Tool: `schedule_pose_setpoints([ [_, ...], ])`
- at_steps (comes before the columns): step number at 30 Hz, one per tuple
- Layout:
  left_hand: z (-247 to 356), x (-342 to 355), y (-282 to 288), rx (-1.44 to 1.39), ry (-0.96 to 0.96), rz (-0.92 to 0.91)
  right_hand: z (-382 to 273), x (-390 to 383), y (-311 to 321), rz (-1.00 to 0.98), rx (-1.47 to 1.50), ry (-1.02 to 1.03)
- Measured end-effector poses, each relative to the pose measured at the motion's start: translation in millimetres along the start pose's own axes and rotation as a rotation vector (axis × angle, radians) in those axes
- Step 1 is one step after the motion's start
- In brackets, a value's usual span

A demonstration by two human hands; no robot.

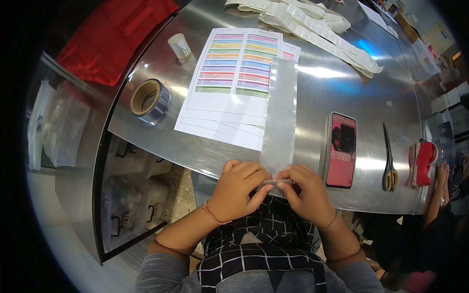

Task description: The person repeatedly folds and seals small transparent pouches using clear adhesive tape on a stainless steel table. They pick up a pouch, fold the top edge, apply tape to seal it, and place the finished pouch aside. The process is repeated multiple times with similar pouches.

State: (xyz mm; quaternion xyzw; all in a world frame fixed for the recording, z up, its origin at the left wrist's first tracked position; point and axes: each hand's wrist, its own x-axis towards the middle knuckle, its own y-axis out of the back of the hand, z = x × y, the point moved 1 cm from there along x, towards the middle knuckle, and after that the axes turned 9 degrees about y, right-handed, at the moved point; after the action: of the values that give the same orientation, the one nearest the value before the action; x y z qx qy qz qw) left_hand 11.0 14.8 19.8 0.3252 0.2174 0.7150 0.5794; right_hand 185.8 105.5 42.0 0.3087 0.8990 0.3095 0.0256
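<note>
**Two-handed pinch on a clear plastic strip [281, 117]**

Grips the near end of the strip at the front edge of a metal table [312, 100], with left hand [237, 188] and right hand [307, 192] close together. Pinches a narrow, doubled-over rim between thumb and fingers on either side; cannot tell whether folded or rolled. Extends flat away from the body, overlapping the right side of printed sheets [220, 110] with coloured bands. Note, to the left, a wide roll of tape [160, 105] and, farther back, a small pale roll [179, 45]. Note, to the right, a phone [341, 151] with a lit pink screen, then scissors [389, 163] with black-and-yellow handles, blades together and pointing away. Find long paper strips [322, 34] heaped loosely at the far side.
</note>
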Motion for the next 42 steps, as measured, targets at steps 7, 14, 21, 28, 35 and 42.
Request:
schedule_pose_setpoints([
  [7, -2.2, -3.2, 0.3, -0.047, 0.019, -0.014, -2.1, -9.5, -4.7, 0.105, 0.01, 0.024],
  [14, -3.0, -8.2, -5.0, -0.021, 0.029, 0.036, 7.6, -19.3, -16.0, 0.178, -0.074, 0.159],
  [21, -6.4, -9.2, -6.0, 0.003, 0.009, 0.056, 10.2, -21.9, -15.7, 0.211, -0.101, 0.186],
  [28, -8.1, -13.8, -9.4, 0.01, -0.022, 0.116, 11.3, -21.7, -13.0, 0.196, -0.049, 0.186],
  [35, -10.0, -28.9, -7.1, 0.079, -0.175, 0.051, 0.0, -32.3, -16.0, 0.131, -0.256, 0.296],
  [42, -3.0, -40.3, -5.4, 0.228, 0.062, 0.143, -4.3, -42.8, -5.2, 0.1, -0.285, 0.186],
])
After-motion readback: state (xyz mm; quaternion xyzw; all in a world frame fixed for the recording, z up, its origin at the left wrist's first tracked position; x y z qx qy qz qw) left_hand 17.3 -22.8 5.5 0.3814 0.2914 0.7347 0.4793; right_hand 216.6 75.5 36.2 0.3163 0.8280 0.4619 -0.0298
